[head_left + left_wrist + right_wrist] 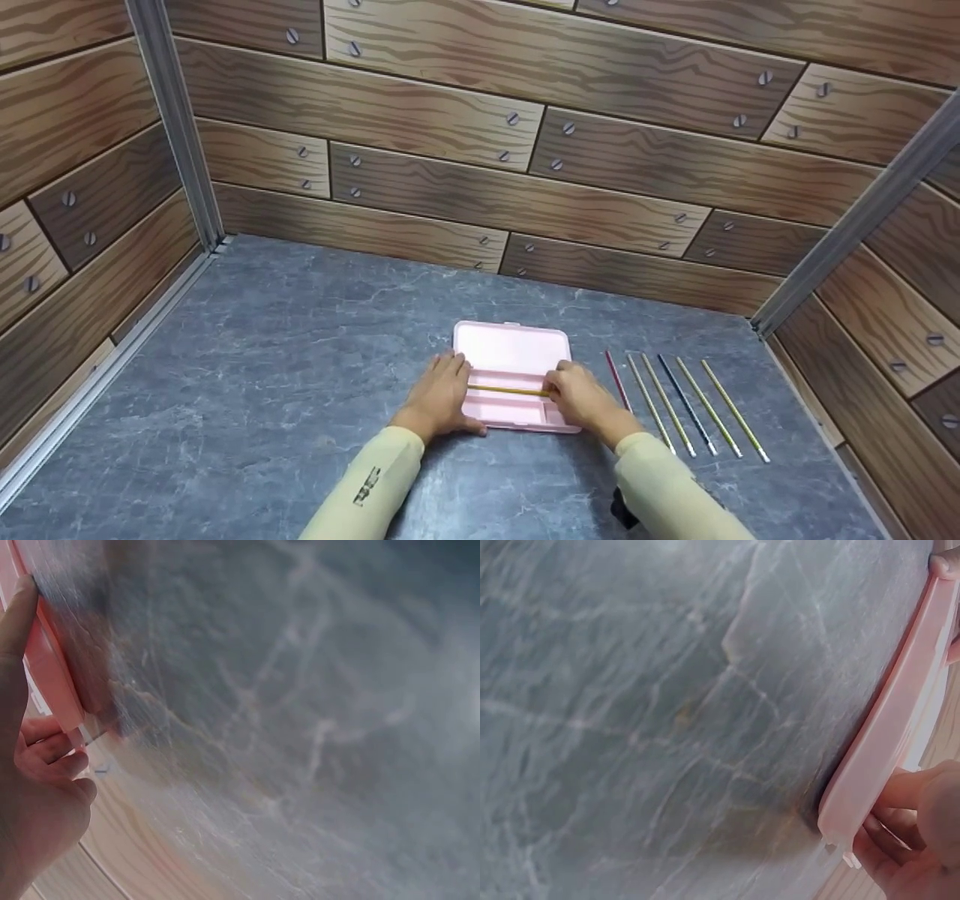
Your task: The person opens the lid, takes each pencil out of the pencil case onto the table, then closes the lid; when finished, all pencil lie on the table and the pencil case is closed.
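Note:
A pink pencil case (512,345) lies with its lid folded back on the grey table. My left hand (442,394) grips its left side, the thumb along the near edge and the fingers at the left edge. A yellow pencil (506,390) lies across the case's inside. My right hand (577,394) pinches that pencil's right end above the case's right side. In the right wrist view, the right hand (915,832) is by a corner of the case (877,735); the pencil is hidden there. The left wrist view shows the left hand (49,802) at the case's edge (56,675).
Right of the case lies a row of several pencils, among them a red pencil (619,381), a dark pencil (686,405) and a yellow pencil (735,411). A small black object (622,511) shows beside the right sleeve. Wood-patterned walls (420,165) enclose the grey table (300,360).

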Available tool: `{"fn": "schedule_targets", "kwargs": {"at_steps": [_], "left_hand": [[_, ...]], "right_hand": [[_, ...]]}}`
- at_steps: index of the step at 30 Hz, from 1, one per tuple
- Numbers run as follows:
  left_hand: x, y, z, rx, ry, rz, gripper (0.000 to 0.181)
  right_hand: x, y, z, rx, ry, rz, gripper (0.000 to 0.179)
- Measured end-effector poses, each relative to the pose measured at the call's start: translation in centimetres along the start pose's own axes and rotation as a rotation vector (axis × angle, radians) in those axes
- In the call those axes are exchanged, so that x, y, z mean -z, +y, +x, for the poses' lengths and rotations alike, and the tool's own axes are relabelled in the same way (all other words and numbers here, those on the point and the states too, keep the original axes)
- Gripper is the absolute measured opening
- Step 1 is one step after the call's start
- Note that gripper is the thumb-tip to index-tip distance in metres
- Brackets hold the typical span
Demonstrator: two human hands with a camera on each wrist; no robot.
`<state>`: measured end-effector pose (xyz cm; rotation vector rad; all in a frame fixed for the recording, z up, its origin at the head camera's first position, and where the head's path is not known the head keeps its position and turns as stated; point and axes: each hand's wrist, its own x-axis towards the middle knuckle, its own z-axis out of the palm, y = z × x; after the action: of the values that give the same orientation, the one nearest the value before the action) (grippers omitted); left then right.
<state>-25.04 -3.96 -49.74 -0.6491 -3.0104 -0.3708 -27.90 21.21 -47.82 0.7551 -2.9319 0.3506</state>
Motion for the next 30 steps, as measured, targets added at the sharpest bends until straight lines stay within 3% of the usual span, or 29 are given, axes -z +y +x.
{"fn": "schedule_targets", "kwargs": {"at_steps": [5,13,19,23,30], "left_hand": [[-0.1,0.2,0.1,-0.002,0.001,-0.001,0.109],[-0.2,0.2,0.0,-0.027,0.018,0.005,0.108],[-0.2,0.0,-0.1,-0.045,0.047,-0.019,0.104],[-0.1,-0.1,-0.1,-0.031,0.028,-0.04,0.107],[-0.1,-0.2,-0.1,-0.016,0.008,-0.084,0.109]], "right_hand": [[0.3,-0.2,-0.3,-0.009,0.006,-0.014,0.011],[1.8,0.1,-1.1,0.092,0.099,-0.043,0.01],[2.9,0.9,-1.8,0.105,0.123,-0.046,0.009],[3.7,1.6,-2.3,0.065,0.131,-0.023,0.007],[4.8,2.8,-3.1,-0.091,0.149,0.025,0.009]]}}
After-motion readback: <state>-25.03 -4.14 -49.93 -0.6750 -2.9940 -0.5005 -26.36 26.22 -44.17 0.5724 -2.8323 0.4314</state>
